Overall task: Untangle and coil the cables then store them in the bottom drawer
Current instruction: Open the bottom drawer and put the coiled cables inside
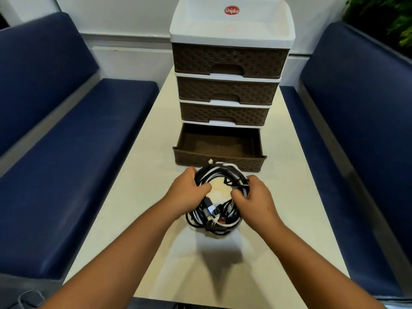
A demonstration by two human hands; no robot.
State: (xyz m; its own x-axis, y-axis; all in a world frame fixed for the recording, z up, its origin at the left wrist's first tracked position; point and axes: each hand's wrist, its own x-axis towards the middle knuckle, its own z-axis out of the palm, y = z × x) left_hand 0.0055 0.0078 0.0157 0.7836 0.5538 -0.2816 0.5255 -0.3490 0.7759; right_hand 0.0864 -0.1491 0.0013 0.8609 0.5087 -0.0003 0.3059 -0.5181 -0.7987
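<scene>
A big ring of black and white cables [219, 181] sits between two hands above the middle of the table [138, 175]. The left hand [189, 191] holds the left side of the ring, with its fingers curled closed around the cables. The right hand [253, 198] holds the right side the same way, with its fingers wrapped tight on the cables. The near part of the ring hangs down between the two wrists, and some plugs [215, 214] stick out there in a bunch. One plug has a bit of red on it. The far edge of the ring is just in front of the bottom drawer [219, 156], very near its front wall. I cannot tell if they touch. The bottom drawer is pulled out toward the person and is brown inside. It belongs to a small drawer tower [230, 63] that stands at the far end of the table. The three drawers above it are pushed in. The tower has a white tray on top with a red sticker [231, 10]. Blue benches [66, 141] run along the left and right sides of the table.
</scene>
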